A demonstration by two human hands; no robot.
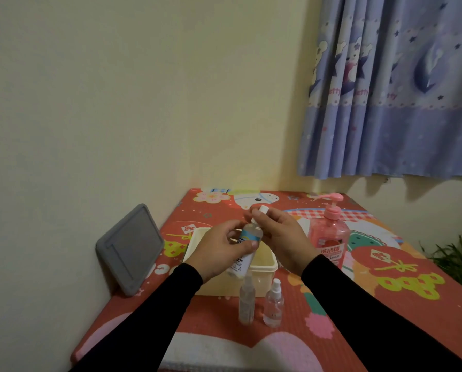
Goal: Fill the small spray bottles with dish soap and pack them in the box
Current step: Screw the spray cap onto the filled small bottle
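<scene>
Above box [264, 267], hands [222, 248] around bottle [247, 245]

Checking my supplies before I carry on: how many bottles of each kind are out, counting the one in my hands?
Small spray bottles standing on the table: 2
Small bottle held in the left hand and right hand: 1
Pink pump soap bottle: 1
Total: 4

A single wide-angle view from the person's head looks forward and slightly down across the patterned table [291, 342], close enough that both sleeved forearms enter from the near edge. The far wall [117, 103] fills the upper half, a curtain [391, 103] at far right.
</scene>
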